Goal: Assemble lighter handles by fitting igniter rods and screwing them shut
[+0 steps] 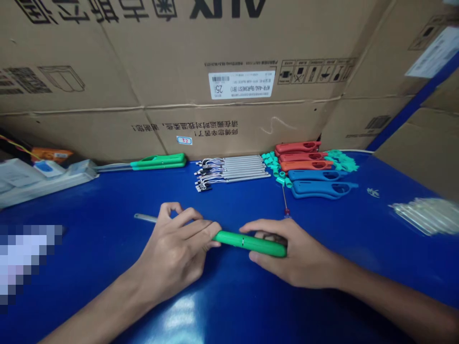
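Both my hands hold one green lighter-like tool [247, 242] with a long metal tube [145, 218] sticking out to the left, low over the blue table [107, 200]. My left hand [179, 253] is closed round the tool where the tube meets the green handle. My right hand [287, 253] grips the green handle's right end, thumb under it and fingers over it.
At the back lie two finished green tools [158, 161], a row of metal tubes with wires [233, 172], red [301, 155] and blue [319, 181] handle shells and small teal caps [274, 167]. Clear tubes [426, 212] lie at right, packets [39, 177] at left. Cardboard boxes [229, 71] wall the back.
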The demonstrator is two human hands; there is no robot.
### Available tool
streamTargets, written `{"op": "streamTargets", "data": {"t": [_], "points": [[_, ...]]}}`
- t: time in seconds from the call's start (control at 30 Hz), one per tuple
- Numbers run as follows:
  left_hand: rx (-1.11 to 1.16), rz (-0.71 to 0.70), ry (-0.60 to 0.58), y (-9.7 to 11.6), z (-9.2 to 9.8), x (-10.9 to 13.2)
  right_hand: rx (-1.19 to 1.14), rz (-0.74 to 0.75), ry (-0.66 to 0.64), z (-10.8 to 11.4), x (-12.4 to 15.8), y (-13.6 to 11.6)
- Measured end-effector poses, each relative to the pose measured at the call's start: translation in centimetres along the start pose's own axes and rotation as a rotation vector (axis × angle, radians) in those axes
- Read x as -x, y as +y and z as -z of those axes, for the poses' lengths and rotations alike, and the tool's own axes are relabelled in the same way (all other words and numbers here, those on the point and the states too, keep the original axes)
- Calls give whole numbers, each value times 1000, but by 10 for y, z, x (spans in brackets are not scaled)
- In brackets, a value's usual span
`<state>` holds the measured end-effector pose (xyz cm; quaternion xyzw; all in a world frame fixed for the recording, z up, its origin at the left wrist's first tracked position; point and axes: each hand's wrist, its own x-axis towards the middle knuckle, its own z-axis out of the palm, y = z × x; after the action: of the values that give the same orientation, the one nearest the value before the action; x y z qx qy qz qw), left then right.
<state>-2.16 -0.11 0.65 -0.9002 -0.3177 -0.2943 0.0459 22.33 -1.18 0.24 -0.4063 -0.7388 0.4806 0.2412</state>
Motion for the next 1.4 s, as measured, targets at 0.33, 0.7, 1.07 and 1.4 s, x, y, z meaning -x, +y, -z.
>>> {"op": "streamTargets", "data": {"t": [0.33,0.7,1.07,1.4], "points": [[-191,-50,86,20,-3,3,-293,-319,-339,5,8,-12],[-175,-64,85,24,-6,6,-50,-221,-177,-4,9,-16],[-162,-78,81,21,-4,4,-19,-192,-238,-3,9,-12],[-158,-95,63,21,-4,3,-49,-204,-240,-5,9,-13]]}}
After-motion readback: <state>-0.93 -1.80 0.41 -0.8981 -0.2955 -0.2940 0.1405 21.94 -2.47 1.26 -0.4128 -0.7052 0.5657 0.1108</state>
